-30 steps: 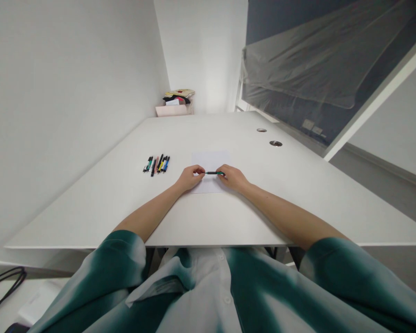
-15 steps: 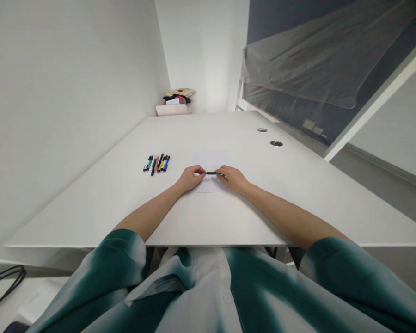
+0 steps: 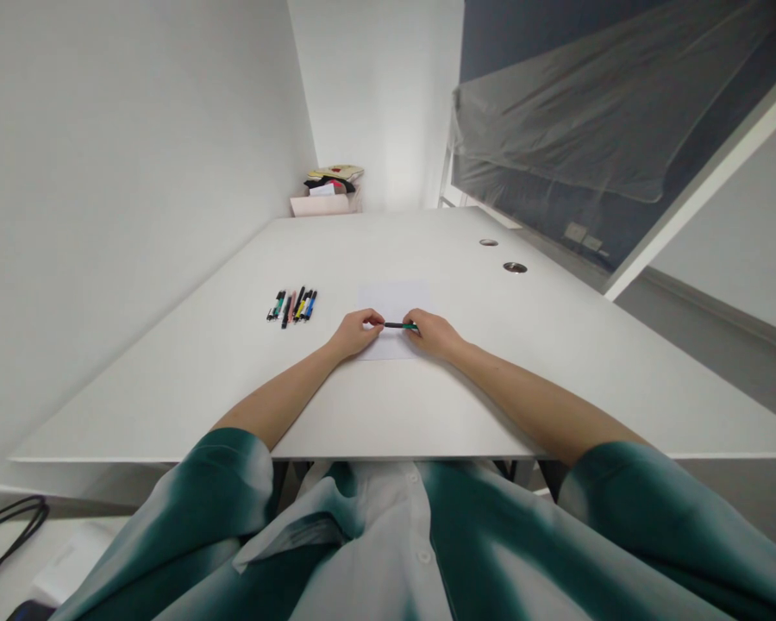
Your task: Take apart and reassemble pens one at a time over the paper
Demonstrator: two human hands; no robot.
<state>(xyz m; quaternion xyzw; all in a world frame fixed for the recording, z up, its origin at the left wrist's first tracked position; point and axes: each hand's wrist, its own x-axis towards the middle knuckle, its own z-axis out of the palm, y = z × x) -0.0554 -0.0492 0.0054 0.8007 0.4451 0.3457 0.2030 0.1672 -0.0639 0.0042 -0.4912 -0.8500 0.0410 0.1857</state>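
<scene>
A slim black-and-green pen lies level above a white sheet of paper, with its ends pinched between my two hands. My left hand grips the pen's left end, and my right hand grips the green right end. Both hands rest on the near part of the sheet. To the left of the paper lies a tight group of several coloured pens, side by side on the white table, out of reach of neither hand's fingers.
Two round cable grommets sit in the table's far right. A pale box with piled items stands beyond the far edge. A wall runs along the left, and a plastic-covered panel stands right.
My hands and the pen sit slightly lower in the view. The grip on the pen looks unchanged.
</scene>
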